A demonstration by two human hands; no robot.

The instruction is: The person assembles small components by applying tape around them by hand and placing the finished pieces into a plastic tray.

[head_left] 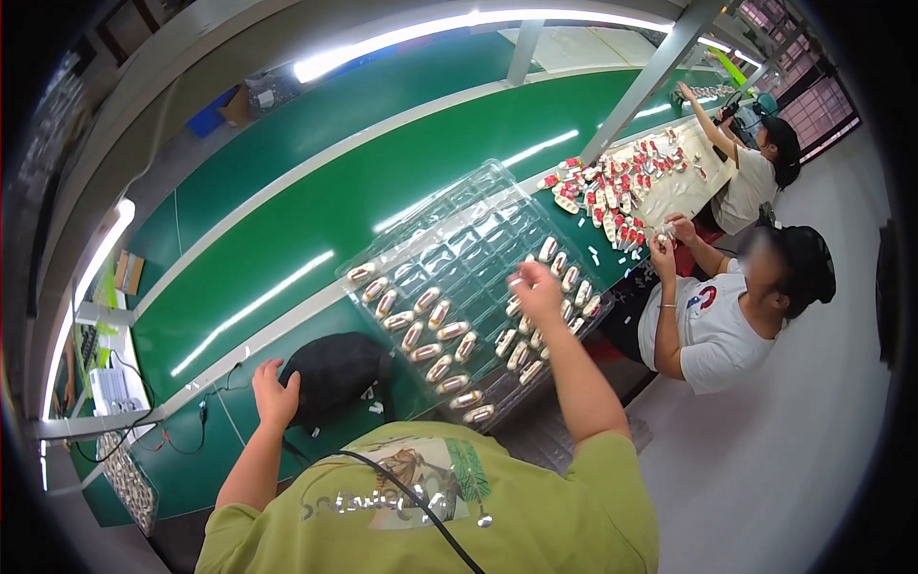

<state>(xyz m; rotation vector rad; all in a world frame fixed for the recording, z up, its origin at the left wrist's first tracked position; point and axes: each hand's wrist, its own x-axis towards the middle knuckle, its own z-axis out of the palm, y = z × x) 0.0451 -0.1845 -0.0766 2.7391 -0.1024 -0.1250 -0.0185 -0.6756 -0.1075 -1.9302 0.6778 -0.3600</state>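
Note:
A clear plastic tray (pixel 478 222) with many small compartments lies at an angle on the green bench. White oval plastic pieces (pixel 452 330) with dark centre strips fill much of its left side and near right part. Over the tray's right half is my right hand (pixel 537 292), its fingers curled together at the compartments; what they pinch, if anything, is too small to make out. My left hand (pixel 275 394) is at the left, fingers apart and holding nothing. Close beside it, a rounded black fabric item (pixel 335 378) rests on the bench.
Red-and-white oval pieces (pixel 612 196) are heaped at the right, with small white bits (pixel 595 256) nearby. Two co-workers (pixel 717 325) sit along the right side. A slanted metal post (pixel 650 81) rises behind the heap. Another filled tray (pixel 127 478) and cables (pixel 203 411) lie left.

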